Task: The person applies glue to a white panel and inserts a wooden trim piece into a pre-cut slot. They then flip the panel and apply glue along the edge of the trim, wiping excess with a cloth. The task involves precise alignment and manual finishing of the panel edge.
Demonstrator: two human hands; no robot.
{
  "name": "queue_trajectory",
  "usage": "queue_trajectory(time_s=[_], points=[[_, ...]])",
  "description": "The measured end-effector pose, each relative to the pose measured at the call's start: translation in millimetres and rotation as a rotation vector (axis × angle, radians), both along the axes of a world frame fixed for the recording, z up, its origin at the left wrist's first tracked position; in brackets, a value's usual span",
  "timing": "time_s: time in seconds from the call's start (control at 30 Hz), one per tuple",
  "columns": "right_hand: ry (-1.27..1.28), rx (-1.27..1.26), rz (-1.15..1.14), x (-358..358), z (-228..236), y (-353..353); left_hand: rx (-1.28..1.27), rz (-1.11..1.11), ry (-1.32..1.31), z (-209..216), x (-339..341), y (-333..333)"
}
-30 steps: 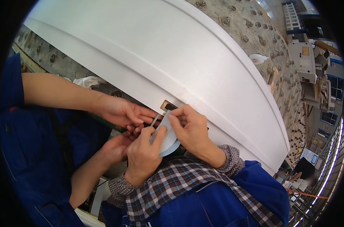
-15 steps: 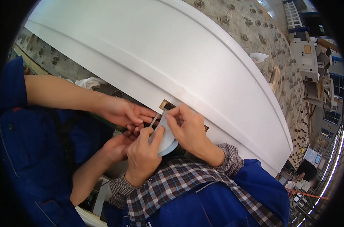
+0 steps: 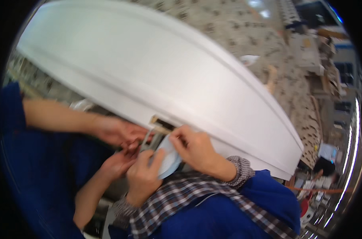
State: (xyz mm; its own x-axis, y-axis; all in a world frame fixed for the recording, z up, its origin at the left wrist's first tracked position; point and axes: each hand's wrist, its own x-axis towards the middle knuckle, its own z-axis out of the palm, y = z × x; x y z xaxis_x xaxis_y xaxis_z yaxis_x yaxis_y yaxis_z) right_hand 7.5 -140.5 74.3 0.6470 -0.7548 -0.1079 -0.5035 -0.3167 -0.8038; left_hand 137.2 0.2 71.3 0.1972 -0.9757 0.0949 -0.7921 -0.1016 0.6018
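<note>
The left hand [image 3: 143, 178] pinches the left side of a thin, rounded, pale blue-and-white sheet [image 3: 170, 160], and the right hand [image 3: 195, 148] pinches its upper corner. The sheet sits just beside a tan-edged rectangular opening [image 3: 162, 124] near the edge of a long, curved, smooth white panel [image 3: 149, 67]. Just left, a co-worker's bare hands [image 3: 112, 130] are close together; whether they grip anything, I cannot tell

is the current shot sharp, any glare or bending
Head view: overall blur softens the left hand, right hand and pale blue sheet; head view, far right: bright light streaks; head view: fisheye bending may exaggerate the curve of the white panel.
</note>
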Motion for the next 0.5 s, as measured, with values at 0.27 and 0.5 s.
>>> queue_trajectory(time_s=[0.27, 0.5], points=[[-0.127, -0.633, -0.529, -88, 23, -182, -0.137, 0.089, 0.065, -10, -14, 10], [0.024, -0.174, -0.400, -130, -71, -311, -0.145, 0.112, 0.050, -8, -26, 21]])
